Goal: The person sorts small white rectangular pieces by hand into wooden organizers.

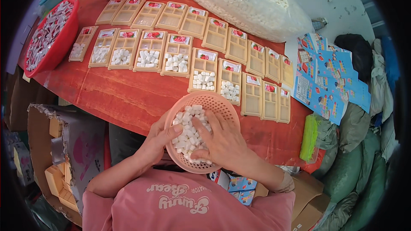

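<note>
My left hand [159, 137] grips the rim of a pink perforated plastic basket [229, 119], thumb over the inside edge. Small white marshmallow-like pieces [185, 133] fill much of the basket. Reaching in from the right, my right hand [224, 139] rests on the pieces with its fingers spread apart; no piece is plainly gripped. Beyond the basket stand two rows of tan compartment trays, each with a small strawberry-printed packet at its top end. In the near row, several trays, such as this filled tray [177, 45], hold white pieces; the rightmost near trays, like this unfilled tray [251, 106], show bare compartments.
A large clear bag [244, 6] of white pieces lies at the back of the red table [113, 90]. A red basin [73, 30] of small packets stands far left. Blue printed sheets [334, 77] lie right, above a green bundle [309, 139]. A cardboard box [40, 137] stands lower left.
</note>
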`<action>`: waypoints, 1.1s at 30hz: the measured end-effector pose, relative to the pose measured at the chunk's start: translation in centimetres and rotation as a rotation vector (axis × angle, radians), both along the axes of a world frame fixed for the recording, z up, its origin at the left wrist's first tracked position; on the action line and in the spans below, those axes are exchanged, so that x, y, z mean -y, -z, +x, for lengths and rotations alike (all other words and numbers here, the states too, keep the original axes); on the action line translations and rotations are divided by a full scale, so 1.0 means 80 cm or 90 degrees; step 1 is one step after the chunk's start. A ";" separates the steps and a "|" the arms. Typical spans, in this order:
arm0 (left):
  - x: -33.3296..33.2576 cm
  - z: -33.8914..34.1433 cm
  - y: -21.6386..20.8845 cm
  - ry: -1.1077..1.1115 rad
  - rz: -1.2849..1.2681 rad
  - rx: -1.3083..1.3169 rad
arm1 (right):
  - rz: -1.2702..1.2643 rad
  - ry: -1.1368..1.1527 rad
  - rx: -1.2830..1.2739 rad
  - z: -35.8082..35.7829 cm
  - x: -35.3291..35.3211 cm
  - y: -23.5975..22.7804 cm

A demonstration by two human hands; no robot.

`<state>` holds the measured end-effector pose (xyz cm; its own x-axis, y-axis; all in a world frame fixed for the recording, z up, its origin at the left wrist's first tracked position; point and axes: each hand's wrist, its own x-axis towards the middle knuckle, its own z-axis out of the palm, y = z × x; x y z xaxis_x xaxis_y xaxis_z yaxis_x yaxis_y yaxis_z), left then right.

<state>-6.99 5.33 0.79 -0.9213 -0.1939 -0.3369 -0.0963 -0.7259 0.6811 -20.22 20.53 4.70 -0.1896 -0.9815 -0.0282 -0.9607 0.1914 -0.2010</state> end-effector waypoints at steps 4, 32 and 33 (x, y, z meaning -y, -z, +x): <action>-0.009 -0.004 0.001 -0.018 0.037 0.031 | 0.056 0.036 0.155 0.000 0.000 -0.003; -0.017 -0.012 0.009 0.038 -0.009 0.064 | -0.283 0.431 0.571 -0.149 -0.044 0.039; -0.017 -0.011 0.008 0.041 -0.002 0.068 | -0.333 0.305 0.308 -0.164 -0.050 0.057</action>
<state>-7.86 6.66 0.15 -0.8911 -0.1360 -0.4329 -0.2147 -0.7141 0.6663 -33.31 24.56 0.17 -0.6711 -0.7079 0.2200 -0.5851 0.3237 -0.7435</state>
